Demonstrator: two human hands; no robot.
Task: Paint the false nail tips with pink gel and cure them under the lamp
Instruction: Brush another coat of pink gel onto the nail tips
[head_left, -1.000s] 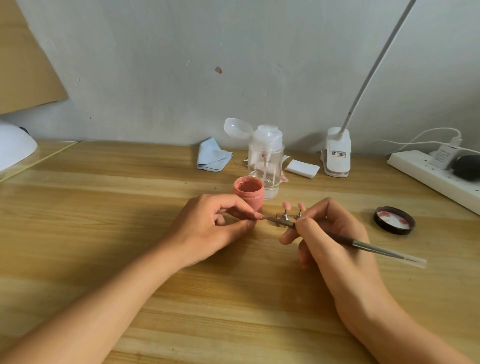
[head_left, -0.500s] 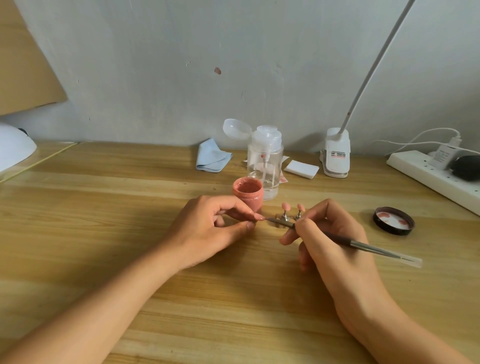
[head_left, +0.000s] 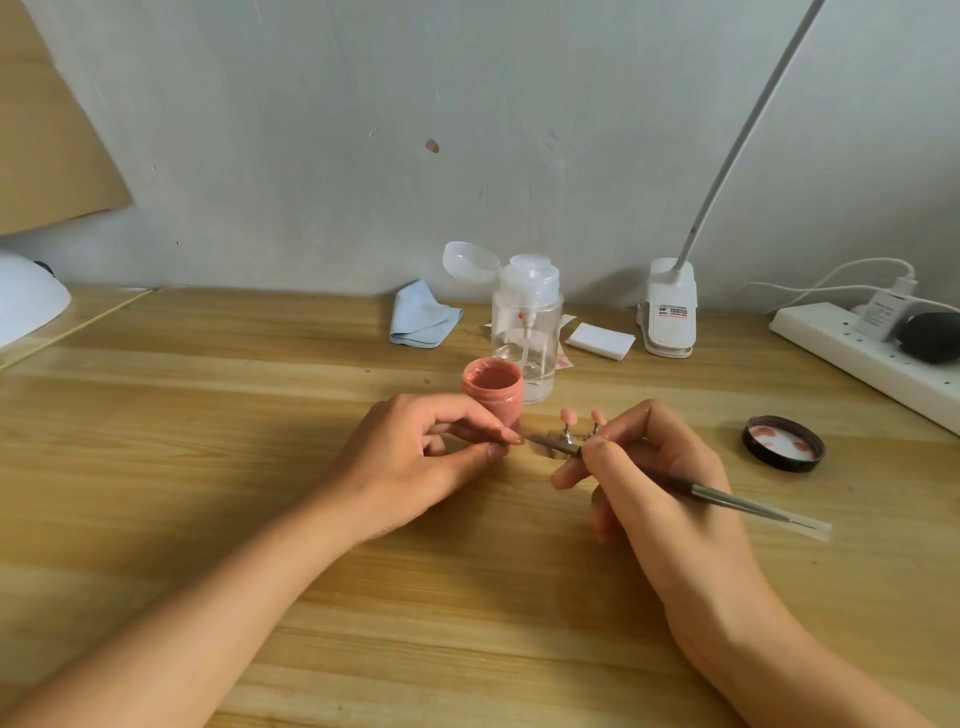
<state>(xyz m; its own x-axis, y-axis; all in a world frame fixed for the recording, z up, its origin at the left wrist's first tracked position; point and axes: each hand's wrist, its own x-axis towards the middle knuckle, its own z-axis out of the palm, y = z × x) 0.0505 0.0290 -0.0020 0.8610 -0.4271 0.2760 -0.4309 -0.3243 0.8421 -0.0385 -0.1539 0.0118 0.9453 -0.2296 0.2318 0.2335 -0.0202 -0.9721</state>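
Note:
My left hand (head_left: 415, 462) pinches a pink false nail tip (head_left: 511, 438) between thumb and forefinger, just in front of the open pink gel jar (head_left: 492, 389). My right hand (head_left: 654, 478) grips a thin metal-handled brush (head_left: 717, 493) like a pen, its bristle end touching the held tip. Behind the brush, two pink nail tips (head_left: 567, 415) stand on small metal holders (head_left: 563, 441). The white curing lamp (head_left: 26, 301) sits at the far left edge.
A clear pump bottle (head_left: 527, 322) with its lid flipped open stands behind the jar. The jar's black lid (head_left: 783, 442) lies at right. A blue cloth (head_left: 421, 319), white pads (head_left: 600, 340), a clip lamp base (head_left: 669, 312) and a power strip (head_left: 872, 358) line the back.
Both hands stay almost still; the brush handle has shifted slightly while its end stays on the held tip.

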